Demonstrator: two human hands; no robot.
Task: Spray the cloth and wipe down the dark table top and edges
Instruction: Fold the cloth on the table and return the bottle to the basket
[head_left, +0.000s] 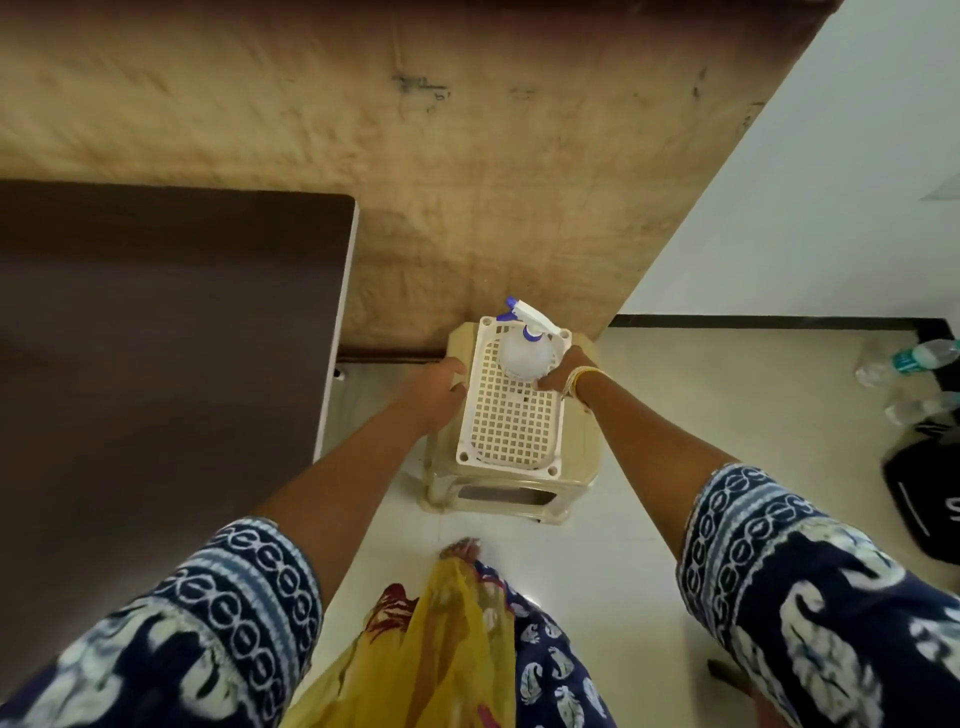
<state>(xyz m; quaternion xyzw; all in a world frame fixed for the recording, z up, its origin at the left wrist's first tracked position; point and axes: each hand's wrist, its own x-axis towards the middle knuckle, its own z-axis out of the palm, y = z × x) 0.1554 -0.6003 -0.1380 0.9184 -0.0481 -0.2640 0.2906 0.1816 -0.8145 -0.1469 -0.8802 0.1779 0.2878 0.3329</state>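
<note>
- The left hand (439, 382) is at the left long edge of a white slotted tray (511, 415), its fingers curled over that rim and gripping it.
- The right hand (563, 374) is at the opposite edge of the tray, fingers bent in toward the rim beside the base of the bottle; it seems to hold the tray there, though the fingertips are partly hidden and I cannot tell how firmly they close.
- Yellow bangles (579, 379) sit on the right wrist.
- The spray bottle (524, 348) stands upright in the far end of the tray, between the two hands and nearer the right one, its body just beside the right fingers. Neither hand is on the bottle itself.
- Its white and blue trigger head points away toward the far left corner of the tray.
- The tray rests on a beige plastic stool (576, 457) standing on the pale tiled floor (675, 415).
- The dark table (156, 338) lies to the left of the stool, apart from it, its brown top edged with a light strip; both hands are clear of it.
- A tan wall rises behind the stool.
- Off to the right on the floor are plastic water bottles (909, 361) and a black bag (930, 493).
- Both arms wear short blue and white patterned sleeves.
</note>
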